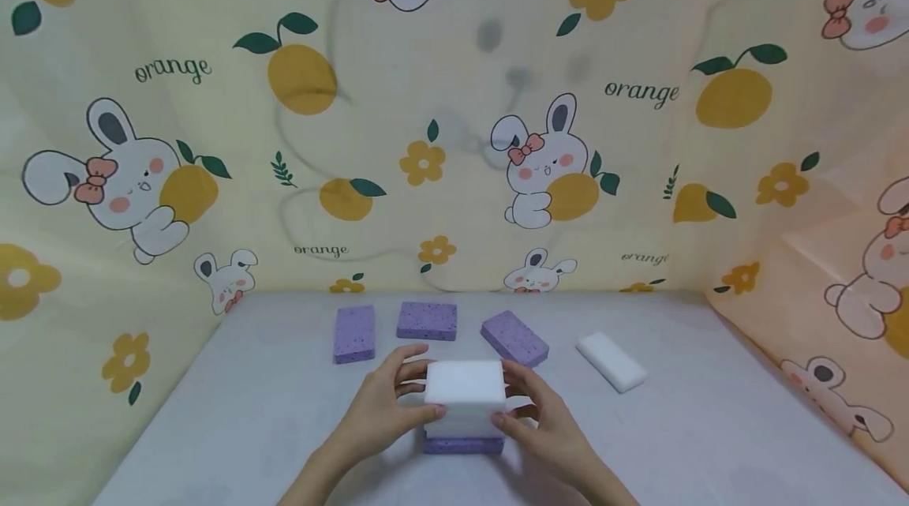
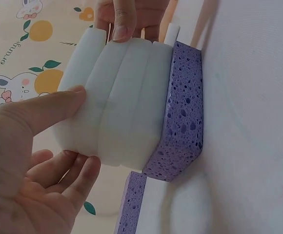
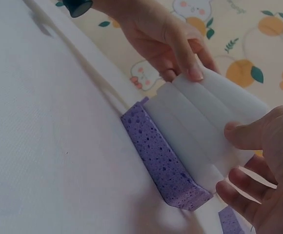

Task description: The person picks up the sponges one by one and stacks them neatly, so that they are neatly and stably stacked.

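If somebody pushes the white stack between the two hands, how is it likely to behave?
The white stack would probably shift or separate rather than move as one piece, because seams show between its blocks. Rolling seems unlikely, since the blocks look flat and boxy. It might also slide on the purple sponge beneath, as nothing visible fastens them.

head view: from above the near side, facing forward and down over the tabletop to the far backdrop, the widest of the three; left wrist view: close range, at the left hand, rolled sideways, facing right across the white stack; right wrist view: also close, at the right hand, rolled the opposite way, facing left; shared by both wrist views: the stack, the purple sponge beneath, both hands.
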A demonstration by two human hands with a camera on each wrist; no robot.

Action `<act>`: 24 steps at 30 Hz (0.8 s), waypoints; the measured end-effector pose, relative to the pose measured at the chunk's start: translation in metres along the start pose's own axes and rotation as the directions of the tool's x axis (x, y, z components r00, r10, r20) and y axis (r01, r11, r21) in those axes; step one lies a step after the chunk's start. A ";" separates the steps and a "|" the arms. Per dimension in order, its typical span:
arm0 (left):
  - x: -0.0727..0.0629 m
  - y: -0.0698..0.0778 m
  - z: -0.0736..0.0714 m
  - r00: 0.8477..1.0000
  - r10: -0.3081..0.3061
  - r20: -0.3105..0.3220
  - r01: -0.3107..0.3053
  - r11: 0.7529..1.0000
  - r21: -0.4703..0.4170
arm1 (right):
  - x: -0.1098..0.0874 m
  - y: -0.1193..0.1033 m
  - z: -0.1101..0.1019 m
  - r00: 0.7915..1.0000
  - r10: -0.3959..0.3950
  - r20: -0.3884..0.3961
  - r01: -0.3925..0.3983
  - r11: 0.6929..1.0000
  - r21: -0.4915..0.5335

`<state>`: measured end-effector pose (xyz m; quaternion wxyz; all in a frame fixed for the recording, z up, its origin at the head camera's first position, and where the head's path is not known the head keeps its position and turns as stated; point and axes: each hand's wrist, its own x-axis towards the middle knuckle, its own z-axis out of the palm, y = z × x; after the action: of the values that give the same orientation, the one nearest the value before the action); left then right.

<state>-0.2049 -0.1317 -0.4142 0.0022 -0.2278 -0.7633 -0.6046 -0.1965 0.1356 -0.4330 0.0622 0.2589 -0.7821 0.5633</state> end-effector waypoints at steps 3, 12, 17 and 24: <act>-0.001 0.000 0.001 1.000 -0.005 -0.001 0.005 1.000 0.010 | -0.001 0.002 0.001 1.000 0.002 -0.003 -0.002 1.000 -0.006; -0.001 -0.001 0.002 1.000 -0.014 -0.013 0.015 0.999 0.042 | -0.001 0.007 0.002 1.000 -0.006 0.008 0.006 1.000 -0.019; 0.000 -0.001 0.002 1.000 -0.007 -0.012 0.008 0.999 0.050 | -0.001 0.007 0.001 1.000 0.001 0.013 -0.001 1.000 -0.019; 0.000 -0.002 0.003 1.000 0.000 -0.014 0.000 0.999 0.050 | -0.002 0.007 0.001 1.000 0.002 0.011 -0.002 1.000 -0.019</act>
<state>-0.2050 -0.1295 -0.4165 0.0134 -0.2234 -0.7781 -0.5869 -0.1977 0.1370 -0.4403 0.0599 0.2607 -0.7879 0.5547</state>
